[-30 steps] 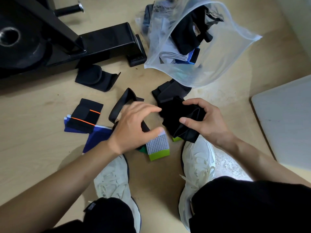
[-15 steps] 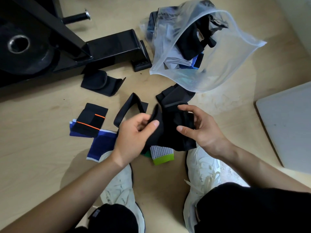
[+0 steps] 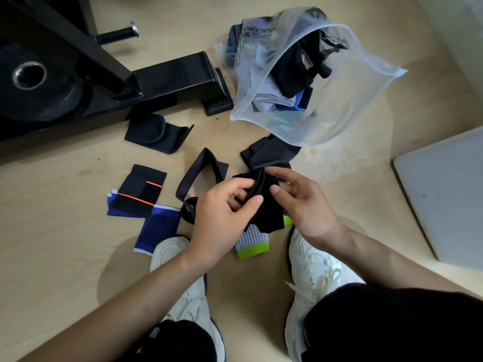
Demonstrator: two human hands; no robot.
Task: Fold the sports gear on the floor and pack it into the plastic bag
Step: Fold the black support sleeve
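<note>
Item under handling: a soft black fabric sports piece [image 3: 269,207], matte and crumpled, is being held just above the light wooden floor [image 3: 65,257], in front of a pair of white sneakers [image 3: 316,267]. Its upper edge is standing up in a narrow vertical fold between the two hands; the lower part is hanging down and covering part of a grey-dotted glove with a lime-green cuff [image 3: 252,244].

The left hand [image 3: 222,218] is coming in from the lower left, with thumb and curled fingers pinching the fold on its left side. The right hand [image 3: 305,205] is gripping the opposite side, its thumb pressing on the fabric and its index finger curving over the top edge. Both forearms are reaching forward over the knees.

The clear plastic bag [image 3: 360,100] is lying open on the floor beyond the hands, well apart from the held piece, and is containing black, white and blue folded items. A black folded support [image 3: 271,152] is lying partly under its near edge.

Remaining on the floor to the left: a black strap loop [image 3: 201,171], a black wrap with orange stripes [image 3: 138,192] overlapping a blue knitted sleeve [image 3: 156,226], and a black padded brace [image 3: 154,134] beside a black exercise machine base [image 3: 170,82].
</note>
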